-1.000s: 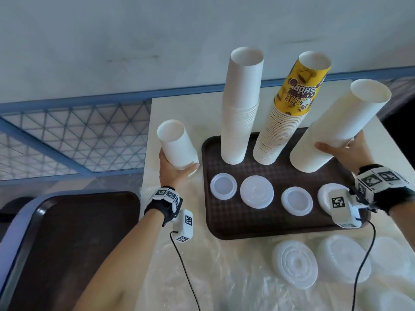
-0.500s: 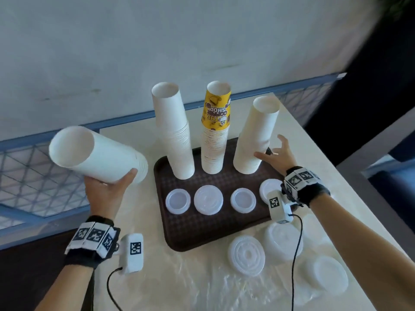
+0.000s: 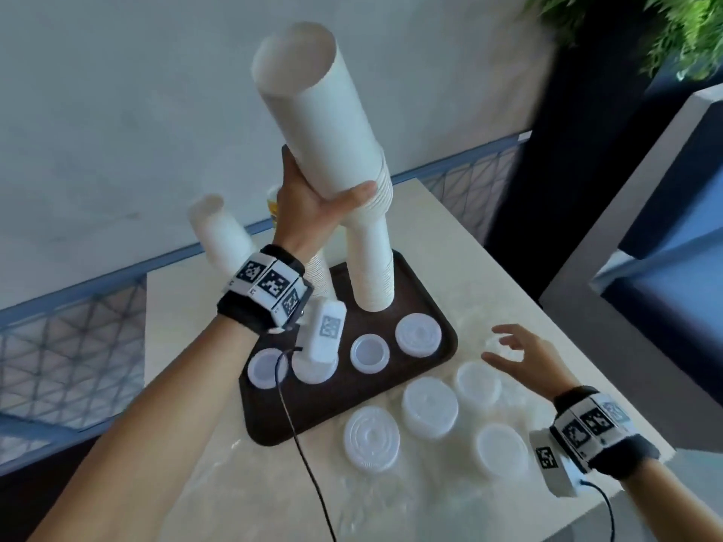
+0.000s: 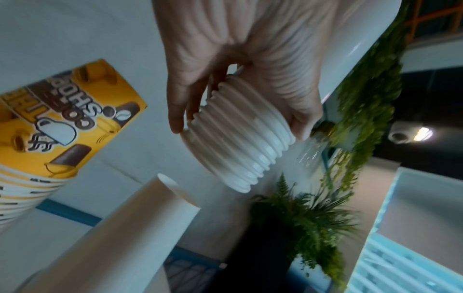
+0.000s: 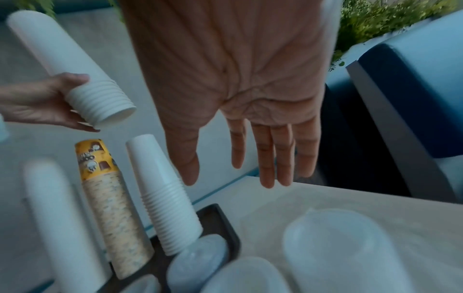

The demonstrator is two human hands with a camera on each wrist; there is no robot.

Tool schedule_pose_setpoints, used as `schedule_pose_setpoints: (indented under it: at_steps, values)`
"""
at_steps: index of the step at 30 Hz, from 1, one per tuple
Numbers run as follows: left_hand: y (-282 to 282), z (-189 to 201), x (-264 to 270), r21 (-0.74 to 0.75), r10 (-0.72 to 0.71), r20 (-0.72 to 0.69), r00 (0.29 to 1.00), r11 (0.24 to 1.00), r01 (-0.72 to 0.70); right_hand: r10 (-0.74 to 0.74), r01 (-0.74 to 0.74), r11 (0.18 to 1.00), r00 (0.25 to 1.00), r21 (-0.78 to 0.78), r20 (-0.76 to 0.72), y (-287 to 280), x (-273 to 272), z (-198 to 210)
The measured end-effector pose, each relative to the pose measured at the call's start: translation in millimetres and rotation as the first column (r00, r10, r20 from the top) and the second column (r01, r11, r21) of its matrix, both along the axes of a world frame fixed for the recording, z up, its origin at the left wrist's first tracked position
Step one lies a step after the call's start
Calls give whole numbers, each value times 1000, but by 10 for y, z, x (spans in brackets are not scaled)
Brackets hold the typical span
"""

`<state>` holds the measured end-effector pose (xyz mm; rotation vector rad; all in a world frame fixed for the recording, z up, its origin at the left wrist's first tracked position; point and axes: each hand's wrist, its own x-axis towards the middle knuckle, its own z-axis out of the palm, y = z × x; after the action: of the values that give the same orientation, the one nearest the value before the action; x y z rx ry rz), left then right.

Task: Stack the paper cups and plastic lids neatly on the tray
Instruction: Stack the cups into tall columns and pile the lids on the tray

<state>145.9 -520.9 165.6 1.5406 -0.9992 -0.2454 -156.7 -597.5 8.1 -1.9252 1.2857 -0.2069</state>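
Note:
My left hand grips a tilted stack of white paper cups near its lower end, just above the right-hand white cup stack standing on the brown tray. The left wrist view shows fingers curled round the held stack's ribbed rims. A second white stack stands at the tray's left; the yellow printed stack is mostly hidden behind my hand in the head view. Several plastic lids lie along the tray's front. My right hand hovers open over the table, right of the tray, holding nothing.
Several loose clear lids lie on crinkled plastic film on the white table in front of and to the right of the tray. The table's right edge drops off beside a blue seat. Green plants hang at the upper right.
My left hand swung its cup stack from left of the tray up to above the right-hand stack. My right hand let go of that stack and dropped beside the tray.

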Motion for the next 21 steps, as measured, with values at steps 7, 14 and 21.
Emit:
schedule_pose_setpoints:
  at_steps: [7,14,21]
  values:
    - [-587,-343,1,224,160,106,981,958,-180,29,-30,999,991,-9,-133,-140,-549,-260]
    - [-714,-832,-28,323,237,127,963,908,-266,75,-74,997,982,17,-171,-198,-616,-457]
    - [-687,-1259,6,419,241,68,968,874,-247,96,-103,995,968,-17,-230,-218,-659,-584]
